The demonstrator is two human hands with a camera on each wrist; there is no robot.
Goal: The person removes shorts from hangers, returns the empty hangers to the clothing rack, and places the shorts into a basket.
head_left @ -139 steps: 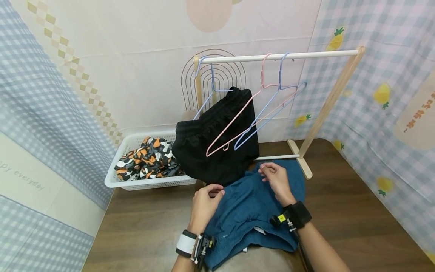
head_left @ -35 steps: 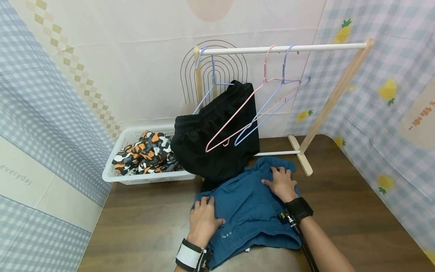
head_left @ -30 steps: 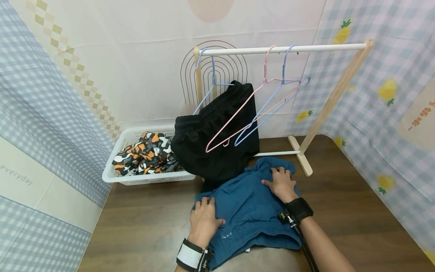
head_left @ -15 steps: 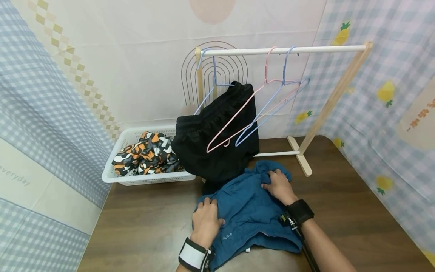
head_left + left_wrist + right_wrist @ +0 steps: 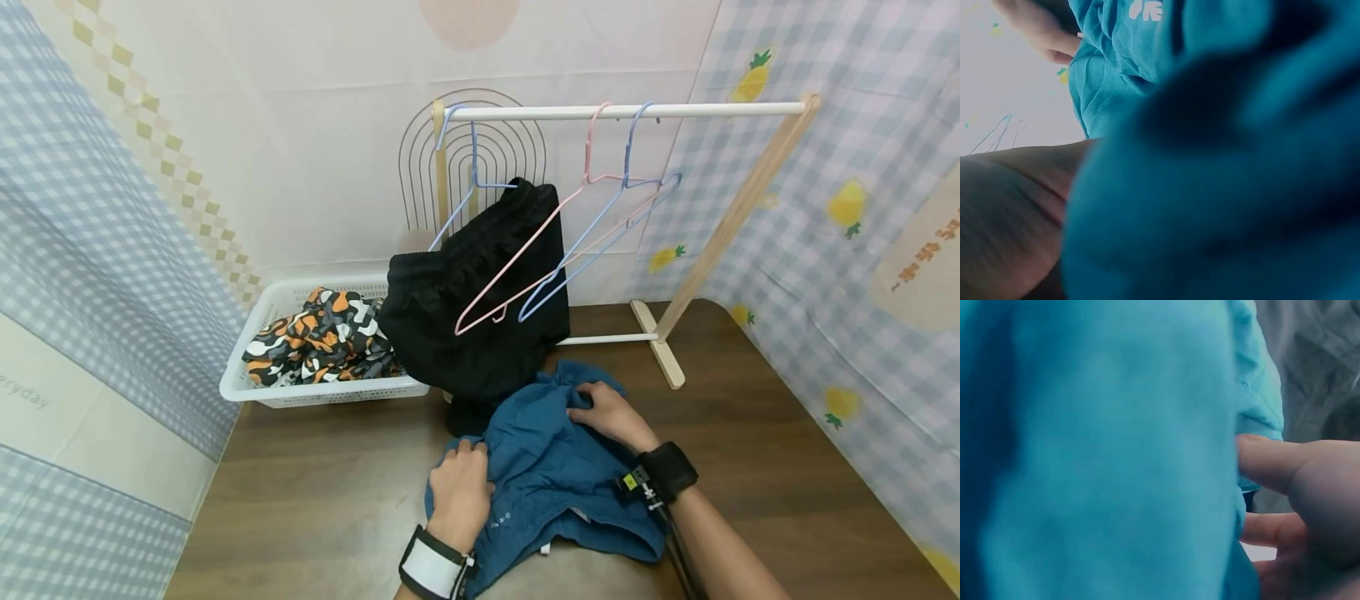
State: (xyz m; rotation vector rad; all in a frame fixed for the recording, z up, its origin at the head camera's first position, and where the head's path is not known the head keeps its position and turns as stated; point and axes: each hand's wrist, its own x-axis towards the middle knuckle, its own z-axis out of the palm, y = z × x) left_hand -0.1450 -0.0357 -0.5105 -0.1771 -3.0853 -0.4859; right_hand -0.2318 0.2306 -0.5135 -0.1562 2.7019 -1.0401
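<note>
A person bends both bare hands to a blue garment (image 5: 551,487) spread, rumpled, on a wooden table (image 5: 322,492) in front of a clothes rack (image 5: 540,112). The left hand (image 5: 459,492) curls its fingers over the cloth at the garment's left edge, bunching it against the palm side; the right hand (image 5: 615,419) pinches a fold near the upper right corner between thumb and fingers. From both wrists, the cloth looms close and blurred, and the left fingertips are lost to sight. Small white lettering, too small to read from here, sits near the left hand, and a white tag (image 5: 545,549) pokes out at the near hem.

Just beyond, black shorts (image 5: 480,308) hang from a blue hanger (image 5: 474,154) at the rack's left end; whether they touch the blue garment below, I cannot tell. A pink hanger (image 5: 587,158) and a second blue hanger (image 5: 627,158) share the rail, bare. To the left, a white basket (image 5: 345,393) holds an orange, black and white patterned cloth (image 5: 322,337).
</note>
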